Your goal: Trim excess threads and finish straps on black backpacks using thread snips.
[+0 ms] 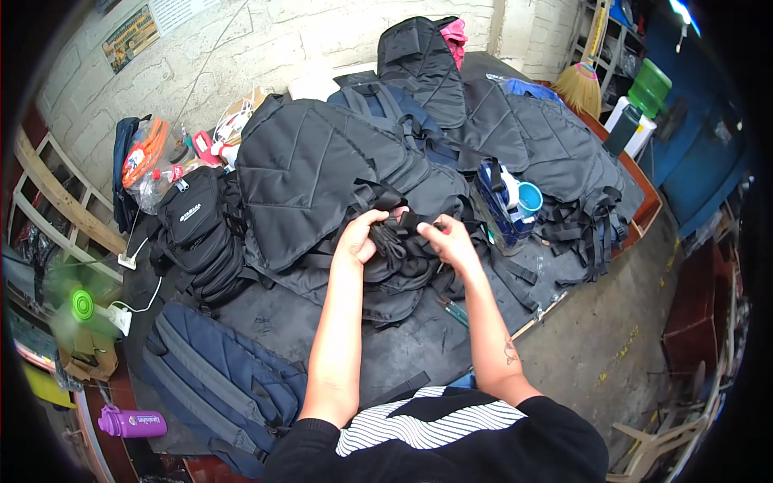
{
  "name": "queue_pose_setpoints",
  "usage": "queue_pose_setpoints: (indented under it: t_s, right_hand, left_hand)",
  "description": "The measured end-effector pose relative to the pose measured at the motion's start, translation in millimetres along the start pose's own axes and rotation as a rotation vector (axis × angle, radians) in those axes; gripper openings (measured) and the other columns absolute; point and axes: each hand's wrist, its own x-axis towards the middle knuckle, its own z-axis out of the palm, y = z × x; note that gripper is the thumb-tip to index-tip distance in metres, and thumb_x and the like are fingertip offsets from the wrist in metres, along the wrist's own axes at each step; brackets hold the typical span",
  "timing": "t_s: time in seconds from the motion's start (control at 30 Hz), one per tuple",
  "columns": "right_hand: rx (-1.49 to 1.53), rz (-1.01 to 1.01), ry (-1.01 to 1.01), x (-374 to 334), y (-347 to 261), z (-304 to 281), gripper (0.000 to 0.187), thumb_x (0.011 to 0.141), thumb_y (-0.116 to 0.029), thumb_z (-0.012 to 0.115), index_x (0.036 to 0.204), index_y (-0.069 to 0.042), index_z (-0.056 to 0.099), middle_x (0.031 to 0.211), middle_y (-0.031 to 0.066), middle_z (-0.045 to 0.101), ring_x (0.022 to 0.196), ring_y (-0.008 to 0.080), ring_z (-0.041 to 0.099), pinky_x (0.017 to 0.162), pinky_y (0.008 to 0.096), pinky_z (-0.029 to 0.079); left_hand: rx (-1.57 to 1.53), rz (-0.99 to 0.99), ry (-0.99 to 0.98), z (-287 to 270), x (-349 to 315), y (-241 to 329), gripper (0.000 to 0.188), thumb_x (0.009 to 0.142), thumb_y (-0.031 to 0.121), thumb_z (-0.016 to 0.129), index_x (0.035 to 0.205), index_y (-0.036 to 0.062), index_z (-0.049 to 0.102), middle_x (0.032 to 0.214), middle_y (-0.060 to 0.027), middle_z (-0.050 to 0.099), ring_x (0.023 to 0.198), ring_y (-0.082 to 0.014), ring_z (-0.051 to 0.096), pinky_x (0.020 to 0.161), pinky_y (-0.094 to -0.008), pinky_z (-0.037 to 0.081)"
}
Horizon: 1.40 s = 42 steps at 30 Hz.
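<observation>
At frame centre, a black strap (411,220) lies roughly crosswise between the hands, nearer the right hand (452,243), which pinches it, while the left hand (359,237) grips bunched black cords (390,247).

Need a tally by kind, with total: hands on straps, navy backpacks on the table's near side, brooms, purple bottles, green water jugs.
Hands on black straps: 2 (left hand, right hand)
Navy backpack, near side: 1
Broom: 1
Purple bottle: 1
Green water jug: 1
Total: 6
</observation>
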Motion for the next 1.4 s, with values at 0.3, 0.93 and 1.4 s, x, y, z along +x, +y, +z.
queue_pose_setpoints:
  t_s: [0.3, 0.93, 1.4]
  right_hand:
    - [-0.200, -0.276, 0.113, 1, -20, 21, 0.036, 0.067, -0.029, 0.073, 0.078, 0.001, 0.057, 0.066, 0.0073, 0.057, 0.060, 0.0135, 0.054, 0.059, 0.0265, 0.044]
    - [0.540, -0.143, 0.076, 24, 0, 24, 0.013, 0.075, -0.006, 0.066, 0.078, -0.005, 0.054, 0.057, -0.0046, 0.047, 0.042, 0.0021, 0.037, 0.037, 0.0187, 0.027]
    - [-0.536, -0.366, 0.346, 15, 23, 42, 0.037, 0.079, -0.036, 0.057, 0.093, -0.006, 0.041, 0.075, 0.0154, 0.058, 0.068, 0.0368, 0.059, 0.060, 0.0429, 0.045]
  left_hand:
    - [0.083, 0.067, -0.126, 14, -7, 0, 0.038, 0.078, 0.005, 0.061, 0.115, -0.0007, 0.053, 0.116, -0.0158, 0.054, 0.109, -0.0253, 0.051, 0.095, -0.0365, 0.039]
    - [0.276, 0.046, 0.262, 10, -18, 8, 0.023, 0.082, 0.014, 0.058, 0.097, -0.0028, 0.061, 0.085, -0.0101, 0.063, 0.073, -0.0184, 0.062, 0.066, -0.0275, 0.051]
    - [0.210, 0.081, 0.390, 7, 17, -17, 0.014, 0.073, 0.008, 0.059, 0.077, -0.0047, 0.063, 0.076, -0.0104, 0.064, 0.065, -0.0159, 0.061, 0.062, -0.0253, 0.049]
